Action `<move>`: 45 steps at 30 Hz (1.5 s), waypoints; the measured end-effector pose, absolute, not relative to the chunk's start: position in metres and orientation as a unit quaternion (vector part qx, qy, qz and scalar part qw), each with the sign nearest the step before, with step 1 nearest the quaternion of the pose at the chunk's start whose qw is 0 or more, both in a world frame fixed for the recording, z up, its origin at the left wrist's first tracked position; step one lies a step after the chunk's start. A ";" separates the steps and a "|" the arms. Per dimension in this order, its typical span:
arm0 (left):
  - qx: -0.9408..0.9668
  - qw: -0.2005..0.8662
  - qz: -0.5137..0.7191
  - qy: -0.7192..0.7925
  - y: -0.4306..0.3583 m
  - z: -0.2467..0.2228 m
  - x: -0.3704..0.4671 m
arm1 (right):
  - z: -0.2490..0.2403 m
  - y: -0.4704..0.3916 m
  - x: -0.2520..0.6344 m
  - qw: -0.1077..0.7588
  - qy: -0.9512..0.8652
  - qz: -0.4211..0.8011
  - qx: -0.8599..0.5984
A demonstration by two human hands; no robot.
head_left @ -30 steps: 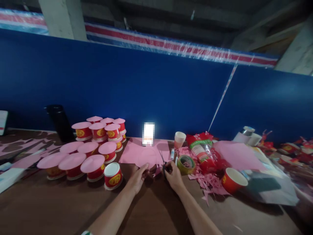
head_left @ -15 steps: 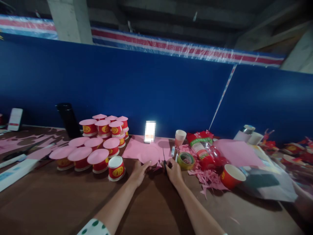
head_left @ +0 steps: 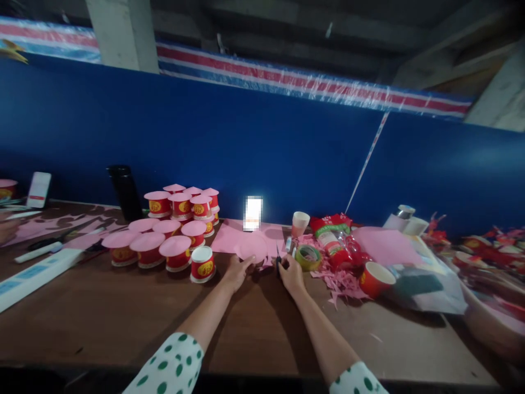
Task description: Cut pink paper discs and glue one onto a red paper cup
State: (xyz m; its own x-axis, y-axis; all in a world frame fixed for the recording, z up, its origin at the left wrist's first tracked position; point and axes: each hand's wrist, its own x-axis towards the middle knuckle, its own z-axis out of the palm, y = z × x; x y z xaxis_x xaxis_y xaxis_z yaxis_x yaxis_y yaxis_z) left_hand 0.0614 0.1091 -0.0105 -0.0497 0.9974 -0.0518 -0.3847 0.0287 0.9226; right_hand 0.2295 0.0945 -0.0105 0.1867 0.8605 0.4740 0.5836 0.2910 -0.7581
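Observation:
My left hand (head_left: 239,272) pinches the lower left edge of a round pink paper disc (head_left: 252,246) above the table. To its right, my right hand (head_left: 292,275) is closed on a pair of dark scissors (head_left: 279,261), blades pointing away from me and apart from the disc's right edge. Behind the disc lies a pink paper sheet (head_left: 223,236). Left of my hands stand several red paper cups with pink cone tops (head_left: 175,247). One red cup (head_left: 203,265) nearest my left hand has a bare white top.
Right of my hands are a tape roll (head_left: 308,258), pink paper scraps (head_left: 342,284), a red and green bag (head_left: 334,235) and a tipped red cup (head_left: 377,279). A lit phone (head_left: 253,213) leans at the back; a black bottle (head_left: 126,191) stands left. A person's arm shows far right.
The view has tilted, showing more of the table's front edge and my sleeves. Both hands keep hold of the disc and the scissors, with little movement between them.

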 end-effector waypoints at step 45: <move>0.451 0.515 0.605 0.406 0.122 -0.026 0.062 | -0.019 0.100 0.228 0.540 -0.599 0.083 -0.586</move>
State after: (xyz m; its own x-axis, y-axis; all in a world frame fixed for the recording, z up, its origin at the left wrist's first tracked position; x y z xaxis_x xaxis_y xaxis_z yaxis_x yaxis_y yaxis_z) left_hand 0.0619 0.1224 -0.0256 -0.0620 0.9900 0.1271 -0.2574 -0.1388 0.9563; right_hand 0.2280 0.0997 -0.0192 0.2696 0.7910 0.5493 0.6117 0.2999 -0.7320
